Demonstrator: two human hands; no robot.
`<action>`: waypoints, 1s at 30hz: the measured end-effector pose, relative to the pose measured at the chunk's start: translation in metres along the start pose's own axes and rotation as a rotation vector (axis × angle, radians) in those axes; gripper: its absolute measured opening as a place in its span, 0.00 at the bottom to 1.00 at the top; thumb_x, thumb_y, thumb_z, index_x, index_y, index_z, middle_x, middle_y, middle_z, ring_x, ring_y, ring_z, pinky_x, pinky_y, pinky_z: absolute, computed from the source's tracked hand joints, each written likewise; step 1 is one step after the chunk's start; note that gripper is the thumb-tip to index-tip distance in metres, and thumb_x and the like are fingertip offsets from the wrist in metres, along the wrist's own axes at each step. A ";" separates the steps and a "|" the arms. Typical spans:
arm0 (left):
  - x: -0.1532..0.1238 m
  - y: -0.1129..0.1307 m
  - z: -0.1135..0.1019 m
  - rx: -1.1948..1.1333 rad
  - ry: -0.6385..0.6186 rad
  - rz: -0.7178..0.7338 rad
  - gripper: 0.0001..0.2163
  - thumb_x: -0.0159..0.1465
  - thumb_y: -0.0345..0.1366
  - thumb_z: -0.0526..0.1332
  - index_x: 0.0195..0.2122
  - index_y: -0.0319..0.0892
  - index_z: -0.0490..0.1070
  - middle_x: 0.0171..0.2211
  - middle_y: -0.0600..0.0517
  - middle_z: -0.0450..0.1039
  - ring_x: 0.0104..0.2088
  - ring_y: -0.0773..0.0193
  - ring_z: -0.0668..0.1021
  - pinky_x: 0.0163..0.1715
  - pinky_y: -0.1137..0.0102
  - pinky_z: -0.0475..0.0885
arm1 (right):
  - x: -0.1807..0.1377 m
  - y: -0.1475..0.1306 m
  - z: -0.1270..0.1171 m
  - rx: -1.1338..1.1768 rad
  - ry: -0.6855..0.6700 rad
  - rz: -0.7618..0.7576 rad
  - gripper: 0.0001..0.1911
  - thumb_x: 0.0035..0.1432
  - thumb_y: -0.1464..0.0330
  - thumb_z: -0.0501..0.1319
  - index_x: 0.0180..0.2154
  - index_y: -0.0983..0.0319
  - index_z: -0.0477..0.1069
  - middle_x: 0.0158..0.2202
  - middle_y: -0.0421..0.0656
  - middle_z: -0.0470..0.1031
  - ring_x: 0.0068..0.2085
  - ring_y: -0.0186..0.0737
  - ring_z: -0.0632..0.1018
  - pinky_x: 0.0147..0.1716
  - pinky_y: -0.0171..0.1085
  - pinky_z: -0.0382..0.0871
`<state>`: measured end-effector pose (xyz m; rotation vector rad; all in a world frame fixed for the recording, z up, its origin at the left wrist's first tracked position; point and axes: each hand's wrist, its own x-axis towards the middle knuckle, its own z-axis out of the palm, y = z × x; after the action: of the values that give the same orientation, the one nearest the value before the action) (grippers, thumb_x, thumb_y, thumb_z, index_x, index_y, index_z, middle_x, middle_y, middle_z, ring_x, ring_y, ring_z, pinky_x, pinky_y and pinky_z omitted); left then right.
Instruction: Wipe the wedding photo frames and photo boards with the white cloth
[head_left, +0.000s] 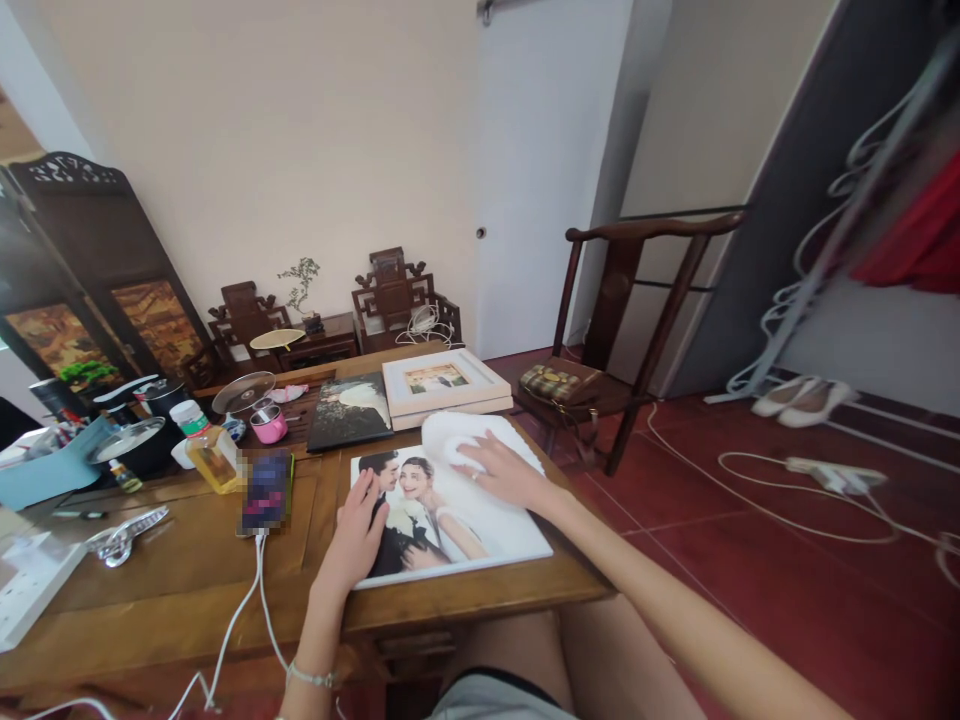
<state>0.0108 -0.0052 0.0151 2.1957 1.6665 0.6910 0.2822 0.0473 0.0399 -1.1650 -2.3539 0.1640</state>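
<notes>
A wedding photo panel of a couple lies flat near the table's front right corner. My left hand rests flat on its left side, fingers stretched out over the dark-suited figure. Over the panel's upper right part spreads a white cloth. My right hand lies on top of this cloth with its fingers apart, pressing it against the panel. Just behind are a dark photo panel and a stack of white-framed pictures.
Left of the panel, a phone has white cables running off the table edge. A bottle of yellow liquid, a pink cup and a clear clip stand or lie beyond. A wooden chair holding a bag stands at right.
</notes>
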 end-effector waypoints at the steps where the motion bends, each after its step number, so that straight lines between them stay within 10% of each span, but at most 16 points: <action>1: 0.000 0.000 0.000 -0.005 0.004 -0.004 0.22 0.68 0.42 0.47 0.62 0.44 0.54 0.66 0.42 0.48 0.66 0.56 0.53 0.60 0.52 0.54 | -0.001 -0.001 0.000 -0.006 0.008 0.004 0.12 0.61 0.67 0.50 0.40 0.60 0.70 0.44 0.49 0.75 0.49 0.50 0.73 0.56 0.58 0.52; 13: -0.001 0.000 0.002 -0.021 -0.007 0.004 0.23 0.68 0.40 0.47 0.62 0.40 0.54 0.66 0.42 0.48 0.66 0.56 0.52 0.62 0.54 0.51 | -0.119 -0.064 -0.032 0.059 -0.205 -0.135 0.09 0.57 0.74 0.52 0.34 0.61 0.70 0.61 0.52 0.62 0.64 0.48 0.56 0.62 0.59 0.38; 25: 0.001 -0.002 0.001 -0.038 -0.009 0.013 0.23 0.68 0.41 0.47 0.62 0.42 0.54 0.66 0.43 0.48 0.66 0.56 0.52 0.62 0.53 0.50 | -0.003 0.009 -0.001 -0.009 -0.048 -0.049 0.12 0.62 0.67 0.50 0.40 0.61 0.71 0.44 0.49 0.75 0.49 0.50 0.73 0.57 0.59 0.50; 30: 0.003 -0.004 0.003 -0.025 0.003 0.023 0.23 0.68 0.40 0.47 0.62 0.38 0.55 0.66 0.42 0.49 0.66 0.56 0.52 0.62 0.55 0.52 | -0.009 0.000 0.001 -0.027 -0.018 -0.055 0.11 0.62 0.68 0.51 0.40 0.61 0.71 0.51 0.52 0.72 0.55 0.51 0.69 0.58 0.59 0.48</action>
<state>0.0096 -0.0006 0.0108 2.2012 1.6281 0.7174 0.2867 0.0405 0.0353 -1.1145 -2.4080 0.1246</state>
